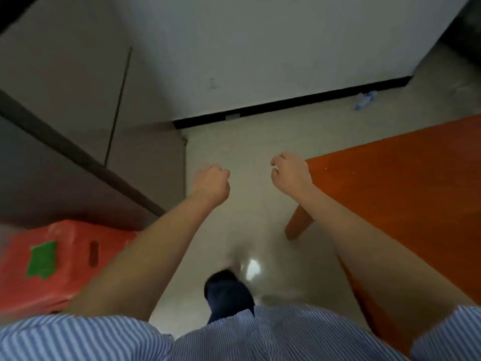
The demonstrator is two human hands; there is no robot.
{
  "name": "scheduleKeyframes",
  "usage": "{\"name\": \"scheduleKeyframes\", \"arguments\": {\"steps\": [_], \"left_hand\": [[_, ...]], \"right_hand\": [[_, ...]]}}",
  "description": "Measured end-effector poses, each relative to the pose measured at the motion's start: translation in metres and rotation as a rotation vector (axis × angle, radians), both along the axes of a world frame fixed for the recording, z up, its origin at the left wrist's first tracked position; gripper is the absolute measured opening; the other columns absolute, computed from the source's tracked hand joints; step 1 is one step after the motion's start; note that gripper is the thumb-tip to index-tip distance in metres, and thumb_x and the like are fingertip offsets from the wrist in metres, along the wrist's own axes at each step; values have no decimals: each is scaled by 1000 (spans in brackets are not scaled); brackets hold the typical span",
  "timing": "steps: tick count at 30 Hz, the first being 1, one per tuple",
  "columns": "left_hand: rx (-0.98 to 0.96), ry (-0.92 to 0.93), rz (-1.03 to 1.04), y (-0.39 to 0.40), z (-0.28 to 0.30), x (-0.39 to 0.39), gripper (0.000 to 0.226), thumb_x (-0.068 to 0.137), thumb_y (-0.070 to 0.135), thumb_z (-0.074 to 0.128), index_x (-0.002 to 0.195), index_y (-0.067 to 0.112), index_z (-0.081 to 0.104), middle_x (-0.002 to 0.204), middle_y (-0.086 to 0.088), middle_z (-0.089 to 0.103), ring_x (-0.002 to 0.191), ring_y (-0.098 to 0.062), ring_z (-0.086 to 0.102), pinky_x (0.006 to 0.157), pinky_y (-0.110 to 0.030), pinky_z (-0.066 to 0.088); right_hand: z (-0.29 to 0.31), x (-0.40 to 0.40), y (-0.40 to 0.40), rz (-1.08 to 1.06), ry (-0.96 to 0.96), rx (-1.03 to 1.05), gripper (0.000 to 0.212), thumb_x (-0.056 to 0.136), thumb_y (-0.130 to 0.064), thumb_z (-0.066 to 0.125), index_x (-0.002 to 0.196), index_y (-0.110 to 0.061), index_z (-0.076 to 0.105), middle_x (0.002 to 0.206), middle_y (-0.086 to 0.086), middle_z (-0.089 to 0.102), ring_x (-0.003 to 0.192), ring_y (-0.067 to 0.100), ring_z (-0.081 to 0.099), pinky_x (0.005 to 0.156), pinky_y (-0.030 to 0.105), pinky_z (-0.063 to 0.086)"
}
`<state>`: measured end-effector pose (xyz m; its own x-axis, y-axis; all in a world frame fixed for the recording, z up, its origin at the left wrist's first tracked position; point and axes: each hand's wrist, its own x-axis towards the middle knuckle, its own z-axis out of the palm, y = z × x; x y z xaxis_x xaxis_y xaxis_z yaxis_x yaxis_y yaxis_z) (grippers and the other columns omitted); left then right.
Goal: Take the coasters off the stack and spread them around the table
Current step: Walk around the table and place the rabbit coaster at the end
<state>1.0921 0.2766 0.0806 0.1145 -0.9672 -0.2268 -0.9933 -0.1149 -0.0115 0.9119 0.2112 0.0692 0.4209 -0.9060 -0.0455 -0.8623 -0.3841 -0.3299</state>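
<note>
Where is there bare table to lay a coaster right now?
The whole visible orange table top is bare, from its near corner by the right hand back toward the wall. No coasters show. Both hands, left hand included, hang over open floor; a red box crowds the left.

Two hands were seen, a left hand (211, 182) and a right hand (290, 171), each with fingers curled in. One orange table (406, 183) was counted, with one leg (298, 225) in view. One red crate (52, 261) was noted, marked by one green patch (41, 259). One dark shoe (227, 290) and one blue-and-white object (365, 100) on the floor were counted.
</note>
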Motion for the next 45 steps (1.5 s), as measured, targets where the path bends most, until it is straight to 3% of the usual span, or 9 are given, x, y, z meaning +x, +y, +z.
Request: {"name": "scheduleKeyframes", "arguments": {"steps": [8, 15, 18, 22, 26, 29, 33, 39, 45], "left_hand": [[14, 64, -543, -182, -8, -100, 33, 89, 14, 43, 118, 7, 56, 123, -17, 56, 115, -33, 49, 92, -40, 43], [18, 121, -978, -257, -5, -235, 32, 89, 19, 43, 116, 9, 58, 119, -15, 59, 110, -33, 53, 90, -40, 48], [13, 122, -1105, -265, -6, -288, 26, 89, 19, 44, 103, 4, 59, 109, -18, 60, 101, -36, 56, 83, -41, 49], [65, 154, -1153, -261, -27, -342, 26, 89, 21, 44, 104, 5, 57, 110, -19, 57, 106, -36, 50, 85, -42, 45], [131, 209, -1105, -263, -59, -391, 34, 90, 25, 46, 119, 7, 51, 129, -17, 50, 123, -33, 41, 97, -43, 42], [127, 218, -1067, -273, -80, -418, 46, 92, 30, 45, 133, 10, 41, 146, -16, 36, 137, -31, 28, 111, -42, 29], [88, 213, -1014, -276, -103, -435, 54, 95, 36, 38, 141, 9, 30, 153, -13, 27, 143, -26, 17, 117, -41, 15], [-1, 278, -980, -270, -113, -435, 56, 91, 37, 36, 136, 4, 39, 148, -16, 37, 140, -29, 26, 115, -45, 18], [-18, 252, -987, -269, -110, -438, 64, 86, 42, 25, 133, 2, 43, 144, -18, 42, 138, -32, 31, 113, -46, 20]], "right_hand": [[4, -110, -80, -581, 44, 1, 31, 90, -12, 46, 117, -7, 60, 121, 14, 60, 114, 34, 50, 95, 43, 44], [1, -212, -50, -1052, 24, 26, 29, 93, -12, 46, 118, -3, 58, 120, 16, 61, 111, 30, 54, 94, 42, 47], [-4, -248, -34, -1172, 16, 48, 28, 93, -10, 47, 116, 0, 59, 117, 18, 62, 108, 33, 54, 91, 41, 48], [-12, -294, -35, -1256, -26, 77, 27, 92, -12, 47, 114, -1, 59, 115, 18, 62, 106, 32, 55, 90, 43, 51], [-27, -345, -45, -1274, -60, 86, 29, 94, -16, 49, 118, -3, 57, 118, 16, 61, 109, 29, 54, 93, 38, 49], [-36, -385, -57, -1270, -72, 75, 31, 94, -19, 50, 120, -4, 56, 121, 15, 60, 111, 29, 53, 93, 38, 48], [-49, -434, -87, -1247, -77, 23, 32, 94, -17, 52, 123, -4, 55, 125, 16, 57, 116, 30, 52, 96, 38, 47], [-71, -479, -149, -1206, -32, -54, 38, 92, -15, 56, 127, -2, 50, 137, 17, 49, 127, 31, 43, 105, 40, 40], [-85, -500, -176, -1168, 137, -108, 21, 92, 0, 42, 99, 2, 62, 105, 19, 62, 102, 32, 54, 80, 38, 47]]}}
